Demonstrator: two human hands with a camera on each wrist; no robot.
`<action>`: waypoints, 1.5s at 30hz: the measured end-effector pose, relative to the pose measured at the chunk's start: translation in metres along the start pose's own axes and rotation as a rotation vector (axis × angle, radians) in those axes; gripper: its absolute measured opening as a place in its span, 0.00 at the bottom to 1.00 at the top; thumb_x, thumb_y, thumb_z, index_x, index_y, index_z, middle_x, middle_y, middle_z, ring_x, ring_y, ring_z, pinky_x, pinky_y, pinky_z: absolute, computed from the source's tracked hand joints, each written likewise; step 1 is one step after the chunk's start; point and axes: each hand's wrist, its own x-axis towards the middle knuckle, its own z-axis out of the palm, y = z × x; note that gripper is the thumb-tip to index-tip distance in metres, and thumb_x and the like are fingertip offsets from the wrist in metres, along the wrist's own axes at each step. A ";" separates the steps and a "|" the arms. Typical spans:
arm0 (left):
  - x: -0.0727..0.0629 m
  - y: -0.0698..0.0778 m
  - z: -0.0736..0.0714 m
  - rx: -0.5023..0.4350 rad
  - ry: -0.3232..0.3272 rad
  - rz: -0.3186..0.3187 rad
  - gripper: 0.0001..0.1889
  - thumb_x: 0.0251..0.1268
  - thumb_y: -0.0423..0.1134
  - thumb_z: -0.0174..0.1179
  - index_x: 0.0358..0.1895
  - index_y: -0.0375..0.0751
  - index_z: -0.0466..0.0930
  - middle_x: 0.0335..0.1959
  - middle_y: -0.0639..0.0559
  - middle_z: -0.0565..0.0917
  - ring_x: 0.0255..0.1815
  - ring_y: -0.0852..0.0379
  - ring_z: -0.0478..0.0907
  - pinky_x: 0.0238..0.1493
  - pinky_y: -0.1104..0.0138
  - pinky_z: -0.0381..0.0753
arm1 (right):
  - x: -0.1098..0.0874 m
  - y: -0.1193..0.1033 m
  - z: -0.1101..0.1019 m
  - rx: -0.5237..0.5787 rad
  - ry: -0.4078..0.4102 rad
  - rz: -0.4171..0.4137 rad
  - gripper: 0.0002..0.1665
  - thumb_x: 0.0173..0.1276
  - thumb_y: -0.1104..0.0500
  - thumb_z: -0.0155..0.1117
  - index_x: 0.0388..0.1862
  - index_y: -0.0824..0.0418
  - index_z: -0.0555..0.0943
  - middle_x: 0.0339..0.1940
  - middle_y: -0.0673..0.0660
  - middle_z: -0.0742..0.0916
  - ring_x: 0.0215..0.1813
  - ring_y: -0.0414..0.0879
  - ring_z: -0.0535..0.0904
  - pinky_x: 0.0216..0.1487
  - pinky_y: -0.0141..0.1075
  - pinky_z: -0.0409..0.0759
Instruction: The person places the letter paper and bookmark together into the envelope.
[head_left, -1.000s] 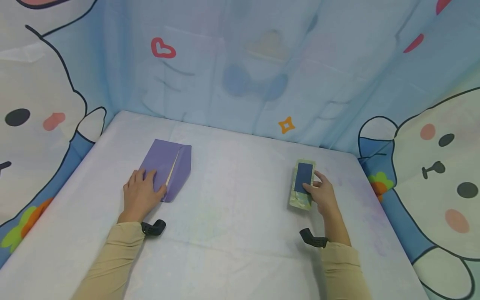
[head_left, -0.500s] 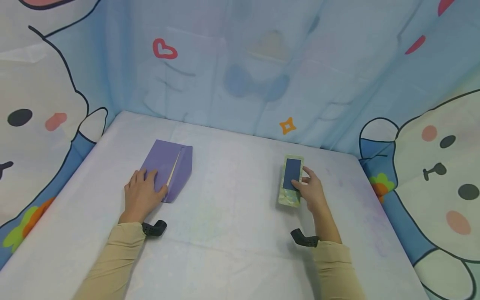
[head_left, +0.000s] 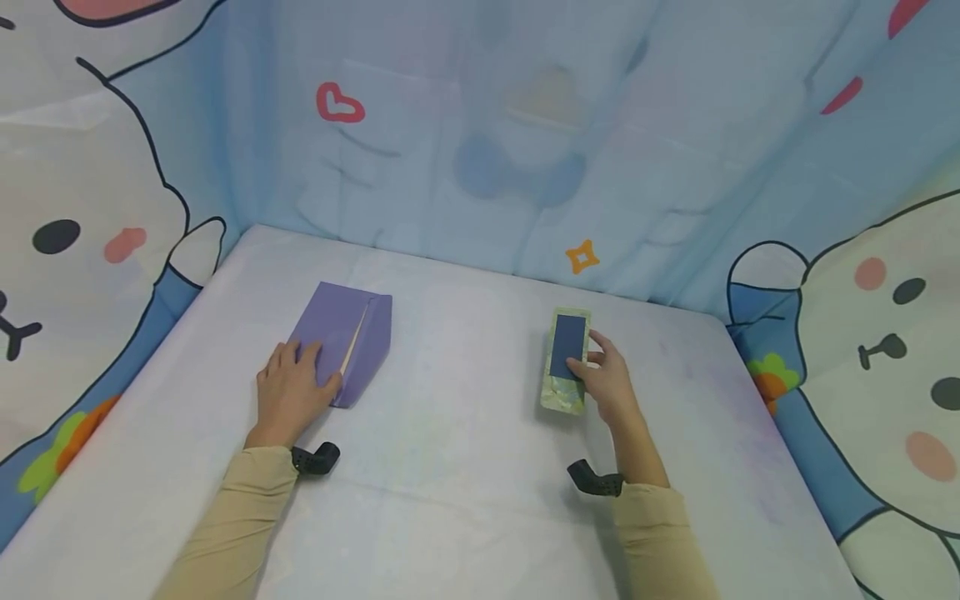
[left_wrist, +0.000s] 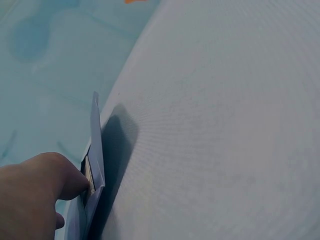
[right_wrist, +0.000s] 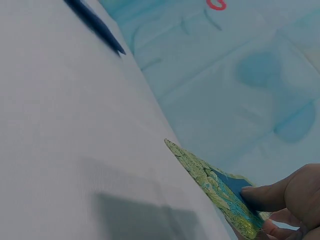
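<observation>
A purple paper envelope (head_left: 333, 317) lies at the left of the table, with its flap (left_wrist: 97, 150) raised and a thin cream-coloured gap along the mouth. My left hand (head_left: 288, 402) holds the envelope, fingers spread over its near part. In the left wrist view the left thumb (left_wrist: 62, 176) bends at the mouth. To the right, my right hand (head_left: 611, 385) pinches a long green patterned card (head_left: 562, 394) with a dark blue panel by its right edge. The thumb is on the front; the fingers are partly hidden behind. The card is tilted above the table.
A white cloth covers the table (head_left: 450, 467), and the envelope and card stand well apart on it. Behind the back edge hangs a blue printed curtain (head_left: 420, 167), with printed rabbit figures at both sides. Black wrist cameras (head_left: 317, 458) sit on both wrists.
My right hand has moved left with the green card, towards the middle of the table. The left hand keeps its place on the envelope; the head view shifts slightly.
</observation>
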 end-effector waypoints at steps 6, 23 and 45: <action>0.001 -0.001 -0.001 0.008 -0.008 -0.008 0.34 0.61 0.49 0.55 0.67 0.32 0.64 0.68 0.27 0.60 0.71 0.27 0.50 0.62 0.36 0.53 | 0.003 -0.018 0.016 0.015 -0.013 -0.003 0.46 0.68 0.60 0.60 0.78 0.50 0.48 0.62 0.64 0.74 0.51 0.50 0.78 0.48 0.36 0.79; 0.001 -0.001 0.001 0.013 -0.011 -0.011 0.34 0.61 0.49 0.55 0.67 0.33 0.64 0.68 0.28 0.60 0.71 0.28 0.49 0.63 0.36 0.53 | 0.000 -0.051 0.049 0.068 -0.078 -0.034 0.45 0.67 0.62 0.60 0.77 0.50 0.50 0.61 0.63 0.75 0.51 0.52 0.79 0.51 0.40 0.80; 0.004 -0.002 0.003 0.019 -0.022 -0.023 0.34 0.62 0.50 0.55 0.67 0.34 0.64 0.69 0.29 0.60 0.72 0.29 0.49 0.65 0.37 0.52 | -0.009 -0.081 0.107 0.067 -0.188 -0.089 0.45 0.65 0.62 0.63 0.76 0.51 0.51 0.58 0.62 0.76 0.47 0.51 0.81 0.49 0.39 0.81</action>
